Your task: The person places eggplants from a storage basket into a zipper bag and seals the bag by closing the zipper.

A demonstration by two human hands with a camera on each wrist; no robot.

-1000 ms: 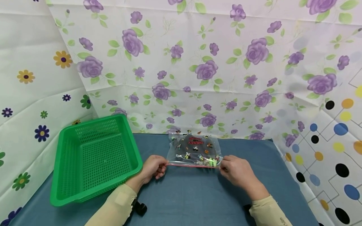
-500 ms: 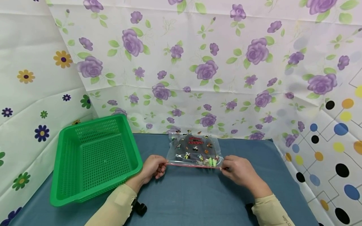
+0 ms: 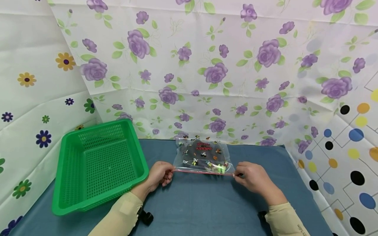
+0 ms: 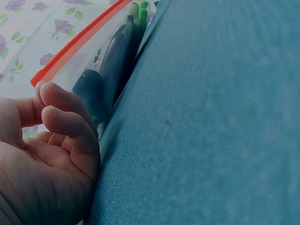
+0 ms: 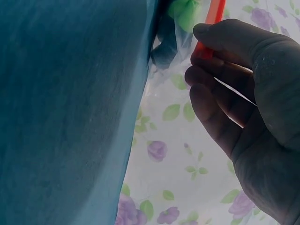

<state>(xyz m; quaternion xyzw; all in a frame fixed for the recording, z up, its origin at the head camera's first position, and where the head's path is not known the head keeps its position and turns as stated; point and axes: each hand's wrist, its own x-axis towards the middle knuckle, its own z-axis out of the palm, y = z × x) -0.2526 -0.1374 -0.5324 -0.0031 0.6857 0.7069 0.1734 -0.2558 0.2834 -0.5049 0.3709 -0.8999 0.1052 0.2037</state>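
A clear zip bag [image 3: 203,155] printed with small cartoon figures and red lettering lies on the blue cloth, its red zip edge facing me. Through the plastic show something dark and a light green piece [image 3: 220,168] near the right corner; what they are I cannot tell. At the zip's left end, my left hand [image 3: 160,174] pinches the corner between thumb and forefinger. My right hand [image 3: 251,177] pinches the right end. In the right wrist view, the red strip [image 5: 214,14] runs between thumb and forefinger, the other fingers loosely bent.
A green perforated plastic basket [image 3: 103,167] stands at the left, close beside my left forearm. The blue cloth [image 3: 203,209] covers the table. Flowered sheets [image 3: 189,82] hang behind and left, and a dotted sheet [image 3: 348,157] on the right.
My right hand has slid a little to the right along the red zip edge, to the bag's corner. The left hand and basket have stayed in place.
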